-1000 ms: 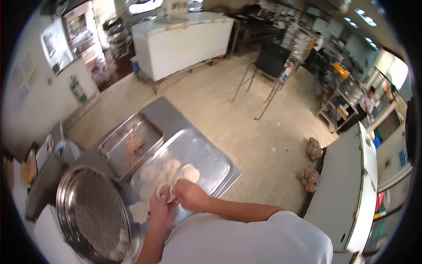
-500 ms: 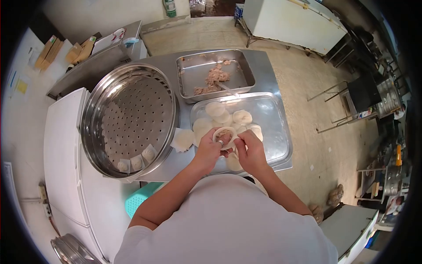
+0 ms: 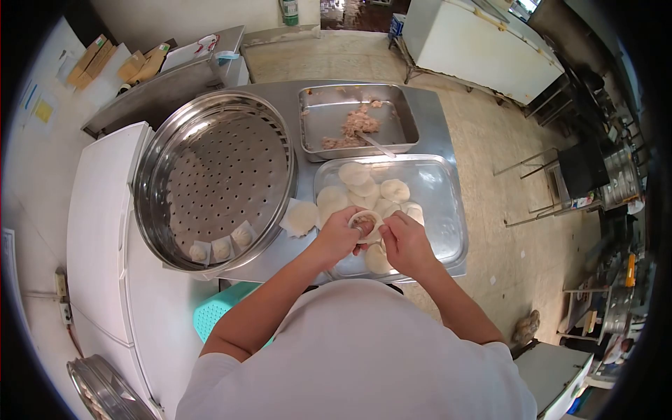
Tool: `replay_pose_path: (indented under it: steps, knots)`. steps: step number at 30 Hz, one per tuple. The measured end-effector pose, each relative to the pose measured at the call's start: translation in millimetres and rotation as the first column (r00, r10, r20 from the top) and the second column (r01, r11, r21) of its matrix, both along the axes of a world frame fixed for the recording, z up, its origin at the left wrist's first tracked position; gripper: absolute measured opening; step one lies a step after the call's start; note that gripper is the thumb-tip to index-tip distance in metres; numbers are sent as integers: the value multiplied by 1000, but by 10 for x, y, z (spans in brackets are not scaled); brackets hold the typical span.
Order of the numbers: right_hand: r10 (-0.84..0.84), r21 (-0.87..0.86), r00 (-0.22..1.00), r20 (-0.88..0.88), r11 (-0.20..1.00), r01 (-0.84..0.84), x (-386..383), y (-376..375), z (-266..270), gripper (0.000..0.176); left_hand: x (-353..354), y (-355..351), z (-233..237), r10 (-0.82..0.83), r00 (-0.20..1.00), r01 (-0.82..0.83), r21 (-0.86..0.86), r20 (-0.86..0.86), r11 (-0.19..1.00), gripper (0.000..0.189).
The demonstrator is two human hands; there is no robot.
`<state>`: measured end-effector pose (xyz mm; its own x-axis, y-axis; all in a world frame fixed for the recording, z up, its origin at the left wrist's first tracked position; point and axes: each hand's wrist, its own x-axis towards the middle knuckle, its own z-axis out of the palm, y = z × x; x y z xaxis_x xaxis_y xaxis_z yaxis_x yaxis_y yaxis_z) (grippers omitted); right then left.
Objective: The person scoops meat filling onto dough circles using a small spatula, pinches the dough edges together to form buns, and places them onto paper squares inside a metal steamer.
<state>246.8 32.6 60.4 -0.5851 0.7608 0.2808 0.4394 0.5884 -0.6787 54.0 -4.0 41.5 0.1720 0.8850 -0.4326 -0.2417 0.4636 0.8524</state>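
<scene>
A round dough wrapper (image 3: 375,218) with meat filling inside is cupped in my left hand (image 3: 340,234), its rim raised. The fingers of my right hand (image 3: 407,243) pinch the wrapper's right edge. Both hands are over a metal tray (image 3: 448,210), where several flat dough rounds (image 3: 355,173) lie, some overlapping. Behind it stands a deep metal pan (image 3: 315,112) holding ground meat filling (image 3: 360,123) and a utensil with its handle on the rim. One dough round (image 3: 302,218) on paper lies left of the tray.
At left, a large perforated steamer (image 3: 227,161) holds three filled buns (image 3: 221,248) on paper squares near its front edge. A teal basket (image 3: 217,308) is below the table's front edge. White freezers (image 3: 483,49) stand behind and at left.
The view has shifted slightly, so the table's contents appear further right. The wrapper stays between my hands, its opening now looking a little smaller.
</scene>
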Motion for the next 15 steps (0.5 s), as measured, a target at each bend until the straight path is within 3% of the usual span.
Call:
replay_pose_path:
  steps: [4,10,13,15]
  knots:
    - [-70,-66,989,-129,996,62,-106,-18,83,4,-58,16,19,-44,999,45,38,-30,998,22]
    - [77,-15,991,107,997,-76,-6,51,27,9,-131,66,15,-139,988,140,7,-72,990,22]
    - [129,-34,983,134,992,-125,-7,32,42,10,-156,101,-34,-177,977,180,12,-121,984,19]
    - [81,-51,995,60,996,-78,-63,6,118,9,-196,128,-6,-250,956,255,16,-156,967,17]
